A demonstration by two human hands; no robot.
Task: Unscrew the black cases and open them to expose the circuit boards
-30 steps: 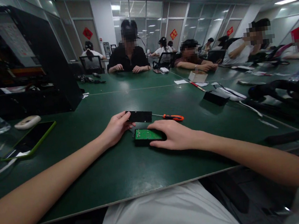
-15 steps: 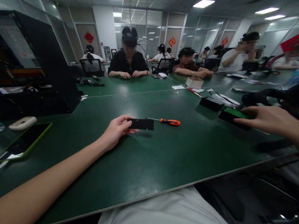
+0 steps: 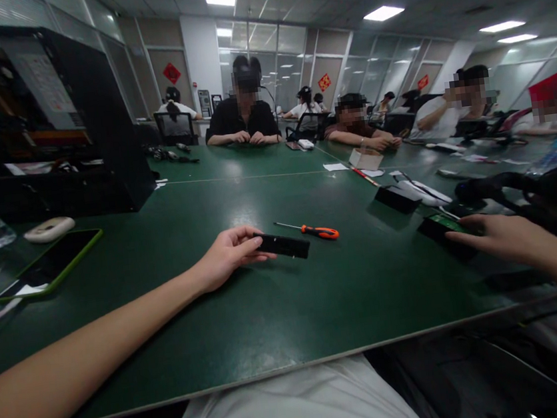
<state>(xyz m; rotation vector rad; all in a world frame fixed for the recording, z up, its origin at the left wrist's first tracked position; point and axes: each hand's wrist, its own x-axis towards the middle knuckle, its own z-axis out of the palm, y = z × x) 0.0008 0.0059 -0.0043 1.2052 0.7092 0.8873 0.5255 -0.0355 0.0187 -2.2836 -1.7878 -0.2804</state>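
My left hand pinches one end of a flat black rectangular plate between thumb and fingers, a little above the green table. Just beyond the plate lies a screwdriver with an orange and black handle, its thin shaft pointing left. Off to the right, my right hand has thumb and fingers closed around the end of a black box. Something green, like a circuit board, shows at the top of this box. My fingers hide part of it.
A second black box stands beyond the right hand, beside white items and cables. On the left are a phone, a white oval case and an open black computer case. Across the table sits a person in black.
The black plate in my left hand has tilted to a more edge-on view and moved slightly right and nearer. My right hand stays at the black box. The whole view has shifted a little.
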